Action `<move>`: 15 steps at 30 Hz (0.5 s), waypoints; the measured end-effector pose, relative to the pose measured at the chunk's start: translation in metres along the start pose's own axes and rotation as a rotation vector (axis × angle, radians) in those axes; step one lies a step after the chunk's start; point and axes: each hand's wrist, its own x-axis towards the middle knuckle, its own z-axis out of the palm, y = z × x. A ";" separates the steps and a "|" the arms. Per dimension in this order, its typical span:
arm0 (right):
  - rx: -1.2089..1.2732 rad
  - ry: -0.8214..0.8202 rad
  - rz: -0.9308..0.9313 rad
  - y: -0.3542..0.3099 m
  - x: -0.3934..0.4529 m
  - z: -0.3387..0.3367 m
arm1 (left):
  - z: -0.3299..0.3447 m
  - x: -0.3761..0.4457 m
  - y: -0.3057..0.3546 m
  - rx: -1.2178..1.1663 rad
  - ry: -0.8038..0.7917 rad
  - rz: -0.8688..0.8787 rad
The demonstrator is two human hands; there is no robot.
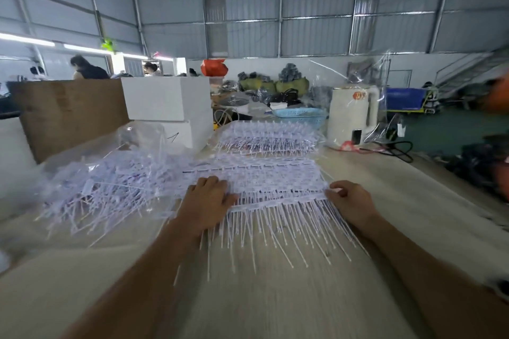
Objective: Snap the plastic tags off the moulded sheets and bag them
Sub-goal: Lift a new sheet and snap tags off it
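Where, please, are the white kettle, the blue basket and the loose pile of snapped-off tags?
white kettle (349,115): head view, middle of its body.
blue basket (300,115): head view, front wall.
loose pile of tags (115,184): head view, centre of the heap.

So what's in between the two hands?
In the head view, the moulded sheet of white plastic tags spans the gap between the left hand and right hand, its thin tails pointing toward the person.

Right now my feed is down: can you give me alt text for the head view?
Two bare hands, left hand and right hand, press on opposite ends of a white moulded plastic tag sheet lying on a pale table. A loose pile of snapped white tags lies to the left on clear plastic, with more stacked sheets behind.
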 end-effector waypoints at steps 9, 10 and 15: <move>0.193 0.021 0.048 0.007 0.000 -0.009 | 0.013 0.005 -0.009 -0.419 0.366 -0.055; 0.172 0.021 0.045 0.007 0.001 -0.009 | 0.011 0.004 -0.010 -0.456 0.431 -0.111; 0.106 0.004 0.075 0.001 0.002 -0.011 | 0.000 0.003 -0.030 -0.407 0.367 -0.466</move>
